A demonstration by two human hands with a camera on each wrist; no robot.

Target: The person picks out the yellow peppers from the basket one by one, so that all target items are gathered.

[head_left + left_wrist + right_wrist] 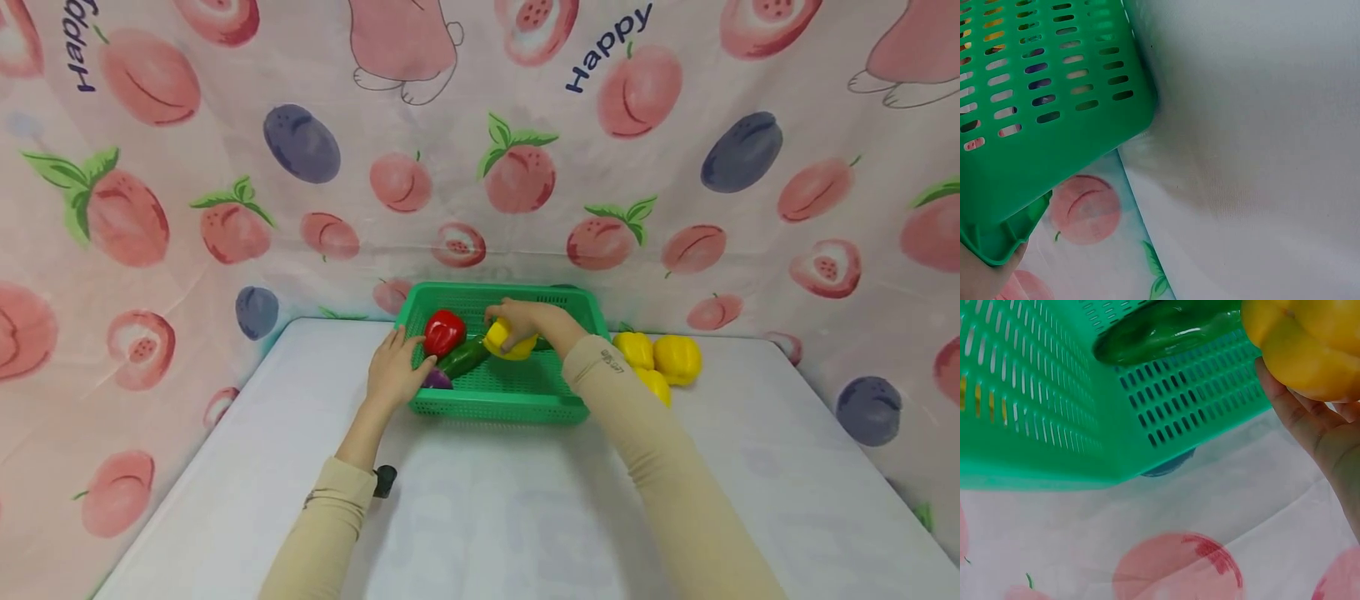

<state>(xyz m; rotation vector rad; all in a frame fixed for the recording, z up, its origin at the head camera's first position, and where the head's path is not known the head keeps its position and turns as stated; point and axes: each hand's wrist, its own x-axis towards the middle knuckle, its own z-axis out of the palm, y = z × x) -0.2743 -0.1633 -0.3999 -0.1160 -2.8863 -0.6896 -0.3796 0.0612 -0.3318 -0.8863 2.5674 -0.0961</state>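
Observation:
A yellow bell pepper is in my right hand, gripped from above over the green plastic basket. The right wrist view shows the fingers around the pepper. My left hand holds the basket's left rim, its thumb on the inner side; the left wrist view shows only part of that hand, below the rim. Inside the basket lie a red bell pepper, a dark green cucumber and a purple vegetable, partly hidden by the near wall. Another long green vegetable lies near the basket's right end.
Three yellow bell peppers sit together on the white table just right of the basket. A fruit-printed cloth hangs behind the table. A small black object shows at the left wrist.

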